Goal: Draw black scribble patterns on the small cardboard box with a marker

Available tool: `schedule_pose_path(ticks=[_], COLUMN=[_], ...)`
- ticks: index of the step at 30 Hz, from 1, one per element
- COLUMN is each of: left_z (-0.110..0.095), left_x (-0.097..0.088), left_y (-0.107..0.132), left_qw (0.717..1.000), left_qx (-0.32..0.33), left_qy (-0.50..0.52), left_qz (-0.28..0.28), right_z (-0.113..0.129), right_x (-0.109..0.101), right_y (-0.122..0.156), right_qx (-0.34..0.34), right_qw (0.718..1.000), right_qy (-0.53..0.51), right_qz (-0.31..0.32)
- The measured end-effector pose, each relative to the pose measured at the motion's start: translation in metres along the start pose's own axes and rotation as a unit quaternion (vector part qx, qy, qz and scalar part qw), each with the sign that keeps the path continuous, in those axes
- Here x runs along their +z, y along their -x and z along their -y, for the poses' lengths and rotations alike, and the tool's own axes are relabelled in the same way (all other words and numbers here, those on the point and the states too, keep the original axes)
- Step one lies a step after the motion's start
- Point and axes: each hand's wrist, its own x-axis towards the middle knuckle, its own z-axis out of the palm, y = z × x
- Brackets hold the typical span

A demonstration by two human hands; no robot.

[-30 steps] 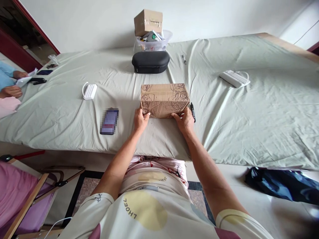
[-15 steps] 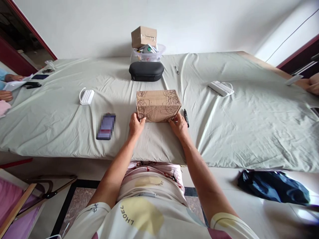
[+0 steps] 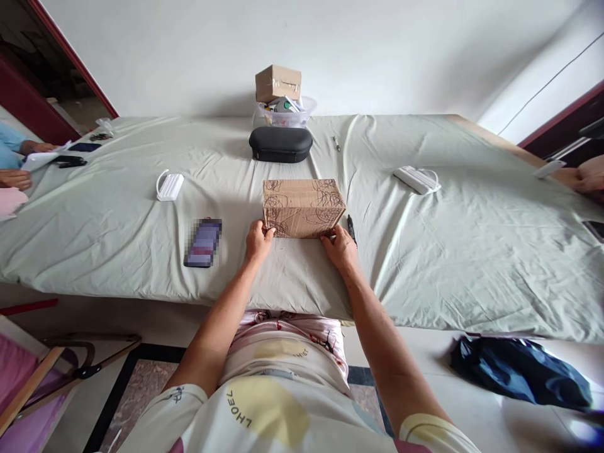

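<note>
A brown cardboard box (image 3: pixel 304 207) with dark scribbles on its top and front face rests on the cloth-covered table (image 3: pixel 226 277). My left hand (image 3: pixel 259 240) grips its lower left front corner, thumb against the front face. At the lower right front corner, my right hand (image 3: pixel 340 244) holds on in the same way. The far fingers of both hands are partly hidden by the box. A black marker (image 3: pixel 352 230) lies just beyond my right hand. Left of the box is a phone (image 3: pixel 204 243) with a blurred screen.
Behind the box sit a black case (image 3: pixel 280 145), a clear plastic tub (image 3: pixel 306 113) and a plain carton (image 3: pixel 278 83). White power banks lie left (image 3: pixel 170 187) and right (image 3: pixel 417 180). Another person's hands (image 3: pixel 16 178) hold paper at the far left; part of someone shows at the right edge.
The view has tilted slightly, so everything on the table sits a little lower in the picture. Both hands stay at the box's front corners; the box looks barely moved.
</note>
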Motion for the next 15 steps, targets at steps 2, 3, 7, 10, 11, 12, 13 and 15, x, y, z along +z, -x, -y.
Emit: schedule_pose_path(ticks=[2, 3, 7, 10, 11, 12, 13, 15], left_z=[-0.001, -0.001, -0.002, 0.001, 0.002, 0.002, 0.003, 0.002], left_x=[0.001, 0.001, 0.004, 0.006, 0.006, 0.006, 0.006, 0.006], left_y=[0.0, 0.001, 0.002, 0.002, 0.001, 0.001, 0.001, 0.002], left_qw=[1.0, 1.0, 1.0, 1.0, 1.0, 1.0, 0.999, 0.999], left_qx=[-0.007, -0.011, -0.004, 0.016, 0.023, 0.03, 0.037, 0.047], left_qy=[0.0, -0.001, -0.004, 0.001, 0.002, 0.003, 0.004, 0.009], left_qz=[0.008, 0.012, 0.011, 0.004, 0.001, -0.003, -0.008, -0.023], right_z=[-0.001, -0.002, -0.01, -0.015, -0.016, -0.017, -0.016, -0.014], right_x=[0.0, 0.001, 0.006, 0.011, 0.012, 0.012, 0.012, 0.01], right_y=[0.0, 0.0, -0.003, -0.006, -0.006, -0.007, -0.007, -0.007], right_qx=[0.0, -0.004, -0.012, -0.016, -0.019, -0.024, -0.031, -0.048], right_qw=[1.0, 1.0, 0.999, 0.999, 0.999, 0.998, 0.998, 0.996], right_qy=[0.002, 0.002, 0.001, 0.001, 0.002, 0.001, -0.002, -0.023], right_qz=[-0.006, -0.009, -0.029, -0.042, -0.048, -0.054, -0.06, -0.076])
